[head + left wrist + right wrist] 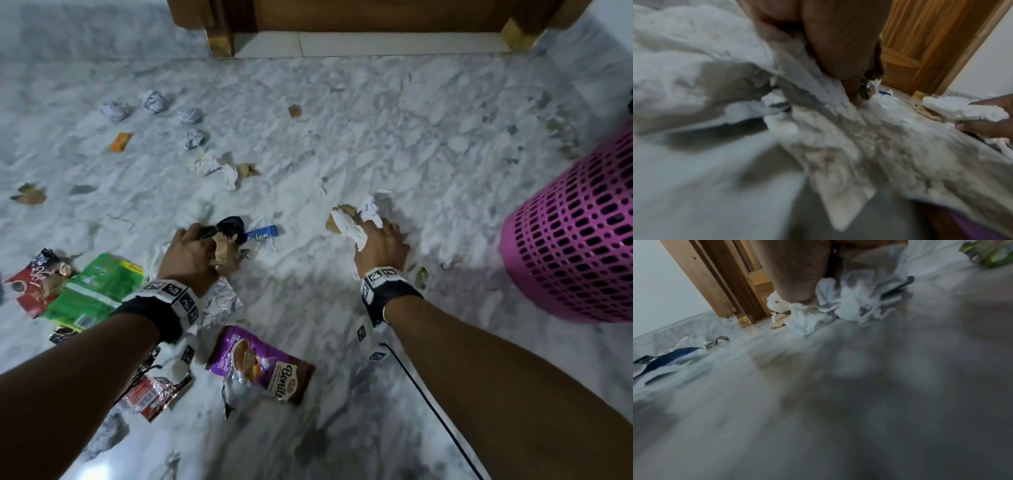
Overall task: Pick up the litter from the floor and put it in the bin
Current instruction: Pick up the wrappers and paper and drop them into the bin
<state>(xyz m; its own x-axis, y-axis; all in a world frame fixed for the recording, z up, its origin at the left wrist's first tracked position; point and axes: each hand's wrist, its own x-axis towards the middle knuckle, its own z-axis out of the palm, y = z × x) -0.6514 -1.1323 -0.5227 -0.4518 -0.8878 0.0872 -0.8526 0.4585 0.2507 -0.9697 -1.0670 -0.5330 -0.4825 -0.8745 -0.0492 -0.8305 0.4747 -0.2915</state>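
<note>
Low on the marble floor, my left hand (205,246) grips a bunch of litter: crumpled brown paper (224,255) and a black wrapper (233,226). A blue sachet (263,234) lies just right of it. My right hand (370,236) grips white tissue (352,228) with a brown scrap (337,219) beneath; the same tissue (849,305) bunches under its fingers in the right wrist view. The pink perforated bin (575,240) stands at the right edge, right of my right hand. In the left wrist view my left hand's fingers (838,48) press down among blurred paper.
Wrappers lie near my arms: purple (260,363), green (96,287), red (34,281). Several paper balls (154,101), an orange wrapper (120,142) and a brown scrap (294,110) are scattered farther off. A wooden door and frame (359,24) close the far side.
</note>
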